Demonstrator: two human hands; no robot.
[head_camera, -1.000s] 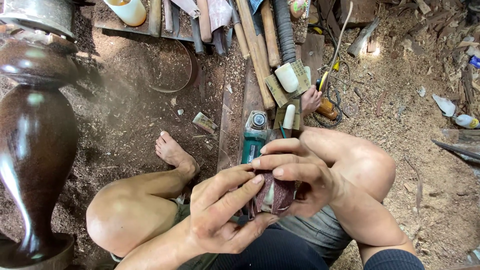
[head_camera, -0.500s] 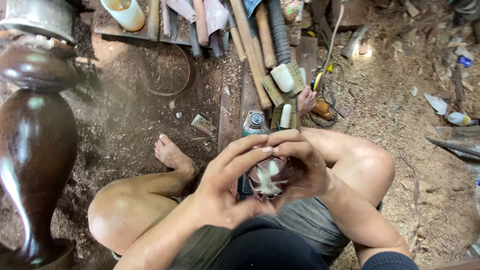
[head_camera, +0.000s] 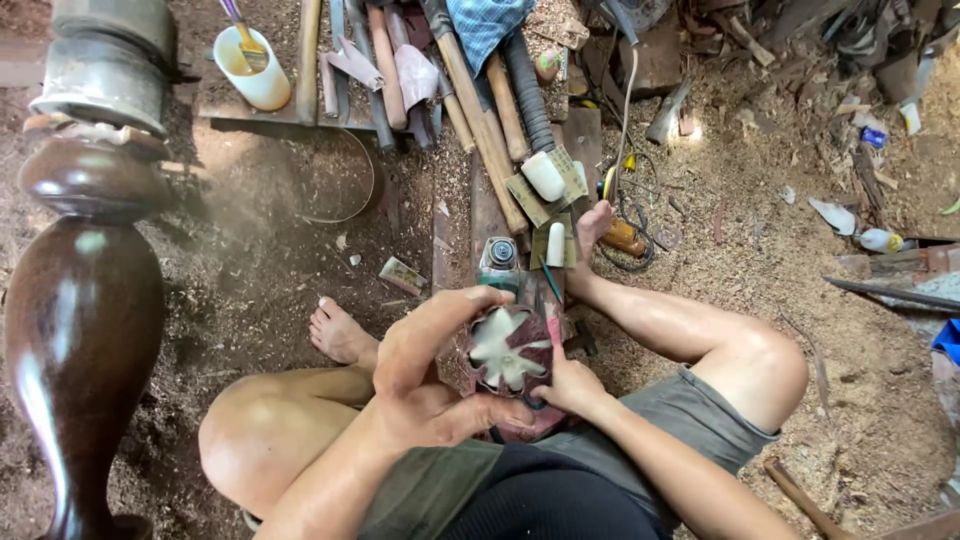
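The left hand is curled around the left rim of a round dark-red flap disc, fingers arched over its top edge and thumb pressed under its lower edge. The right hand grasps the same disc from the lower right, fingers wrapped behind it. The disc faces up, showing pale worn patches radiating from its centre, and sits between both hands above the person's lap. Just beyond the fingertips of the left hand lies an angle grinder with a teal body, resting on a plank. Beyond the right hand, the right foot rests beside an orange-brown bottle. Left of the left hand, the left foot lies on sawdust. Far to the left stands a turned dark wooden leg. Far ahead sits a white cup with a brush.
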